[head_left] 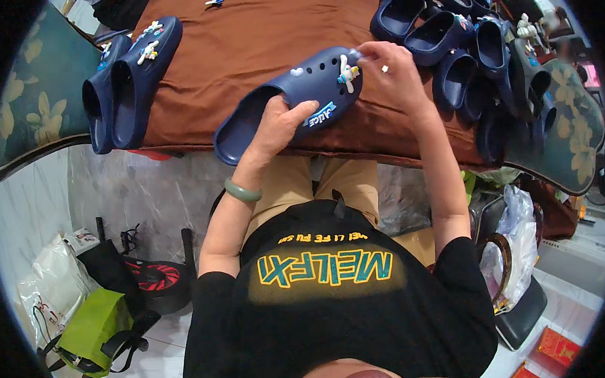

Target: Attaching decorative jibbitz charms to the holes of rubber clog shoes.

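Note:
A dark blue clog [250, 113] with round holes is held at a tilt near the table's front edge. My left hand [279, 126] is closed round its side, thumb on the upper beside a light-blue lettered charm [320, 115]. A white rabbit-like charm [347, 73] and a pale heart-shaped charm [297, 72] sit on the upper. At the toe, the fingers of my right hand [395, 67] pinch a small light-blue charm [355, 54], partly hidden by the fingertips. A tiny white flower-like piece [385, 69] shows on that hand.
A brown cloth [222, 40] covers the table. Two charmed clogs [143, 88] stand on the left; several more clogs [456, 81] crowd the right. One loose charm [217, 0] lies at the far edge. Green floral chair backs [39, 99] flank the table; bags [96, 326] rest below left.

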Motion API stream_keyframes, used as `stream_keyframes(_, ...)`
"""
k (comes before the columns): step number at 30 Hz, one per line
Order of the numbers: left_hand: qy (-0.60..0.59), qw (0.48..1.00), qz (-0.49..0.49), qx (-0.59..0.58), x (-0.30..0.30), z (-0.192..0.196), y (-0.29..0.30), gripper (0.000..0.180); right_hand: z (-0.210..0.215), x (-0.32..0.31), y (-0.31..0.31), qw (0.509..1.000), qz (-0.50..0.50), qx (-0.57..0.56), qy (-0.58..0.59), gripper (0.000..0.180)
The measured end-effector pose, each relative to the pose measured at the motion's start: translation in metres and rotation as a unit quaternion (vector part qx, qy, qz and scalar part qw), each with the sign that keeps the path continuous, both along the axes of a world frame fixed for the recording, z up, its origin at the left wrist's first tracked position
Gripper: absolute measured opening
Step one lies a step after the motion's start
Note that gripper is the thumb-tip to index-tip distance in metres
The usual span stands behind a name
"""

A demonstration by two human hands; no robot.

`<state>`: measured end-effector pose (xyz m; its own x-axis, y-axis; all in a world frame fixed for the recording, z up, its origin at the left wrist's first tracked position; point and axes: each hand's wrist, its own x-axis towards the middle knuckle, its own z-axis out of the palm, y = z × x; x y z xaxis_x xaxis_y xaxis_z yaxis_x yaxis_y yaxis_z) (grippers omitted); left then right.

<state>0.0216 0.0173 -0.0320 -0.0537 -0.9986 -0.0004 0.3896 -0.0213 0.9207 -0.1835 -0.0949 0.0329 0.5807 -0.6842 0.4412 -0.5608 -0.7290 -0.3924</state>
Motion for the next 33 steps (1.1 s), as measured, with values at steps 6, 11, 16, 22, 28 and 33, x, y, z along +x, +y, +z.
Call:
stream_keyframes(6,-0.005,1.0,-0.02,0.0,-0.001,0.0,-0.003,0.029,-0.006,0.043,0.023,0.995,0.038,-0.08,0.051,0.019)
stream_keyframes(11,-0.021,1.0,-0.02,0.004,0.0,-0.007,-0.004,0.03,-0.013,0.043,0.025,0.983,-0.026,-0.156,0.094,0.019)
stream_keyframes(16,-0.044,0.999,0.008,-0.022,-0.002,-0.009,-0.003,0.027,-0.019,0.04,0.037,0.967,-0.023,-0.192,0.163,0.033)
stream_keyframes(22,-0.113,0.993,0.005,-0.041,0.001,-0.009,-0.006,0.025,-0.024,0.053,0.043,0.947,-0.017,-0.177,0.267,0.04)
stream_keyframes(28,-0.176,0.984,-0.035,-0.003,0.01,-0.007,-0.017,0.025,-0.005,0.045,0.025,0.954,0.024,-0.119,0.274,0.036)
stream_keyframes(33,-0.017,1.0,-0.024,-0.009,-0.001,0.0,-0.011,0.027,-0.01,-0.009,-0.029,0.997,-0.052,0.055,-0.029,0.024)
